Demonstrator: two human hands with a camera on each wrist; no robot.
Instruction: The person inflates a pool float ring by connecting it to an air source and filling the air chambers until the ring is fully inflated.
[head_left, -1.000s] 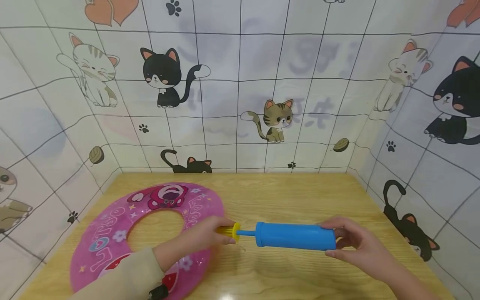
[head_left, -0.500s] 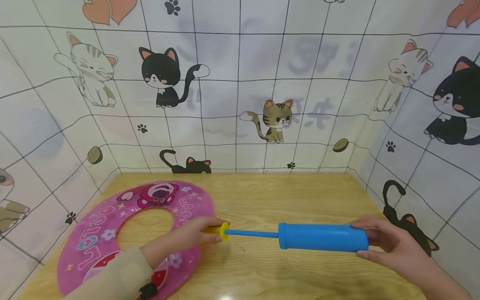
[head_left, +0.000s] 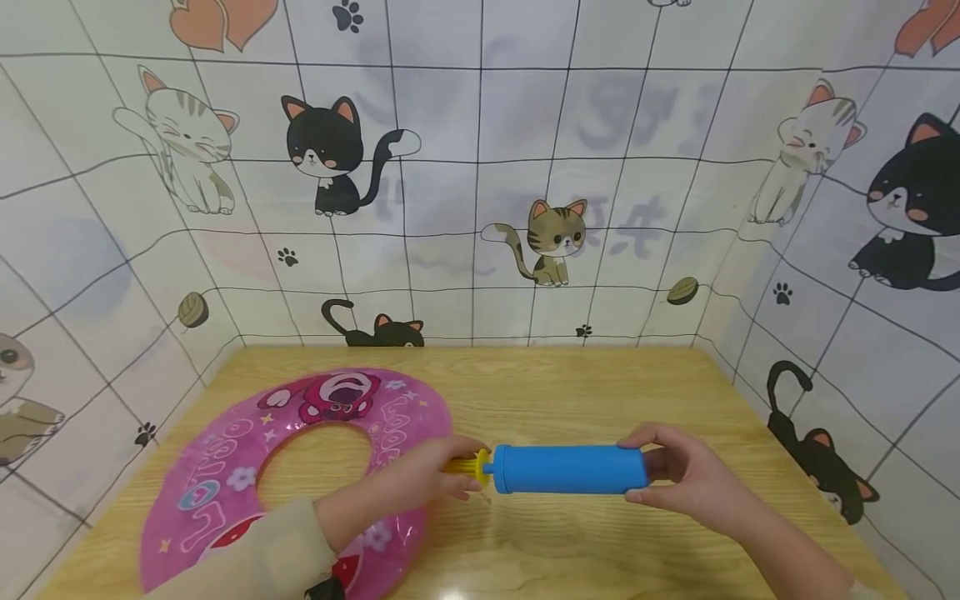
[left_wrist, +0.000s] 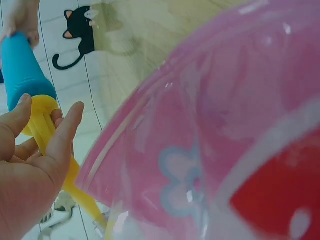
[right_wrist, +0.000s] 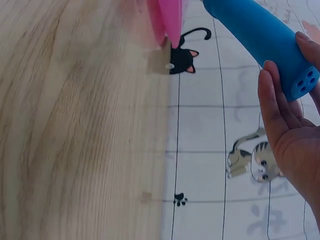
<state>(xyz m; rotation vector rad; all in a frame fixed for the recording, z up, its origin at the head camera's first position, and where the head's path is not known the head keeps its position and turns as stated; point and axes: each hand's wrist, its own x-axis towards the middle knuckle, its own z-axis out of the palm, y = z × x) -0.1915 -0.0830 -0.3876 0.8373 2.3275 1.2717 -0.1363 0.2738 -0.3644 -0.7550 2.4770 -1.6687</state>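
In the head view a blue hand pump lies level above the table. My left hand grips its yellow end piece. My right hand holds the far end of the blue barrel with fingers and thumb; several small holes show in that end in the right wrist view. Only a short bit of blue rod shows between barrel and yellow piece. The left wrist view has a yellow nozzle running from the left hand to the clear edge of a pink inflatable swim ring; the joint itself is blurred.
The swim ring covers the left side of the wooden table, partly under the left forearm. A white wall covering with black grid lines and cartoon cats rises behind and on both sides.
The right hand first drew the barrel rightward, baring a long blue rod, then pushed it back left until little rod shows. The left hand and ring shifted left, then back right.
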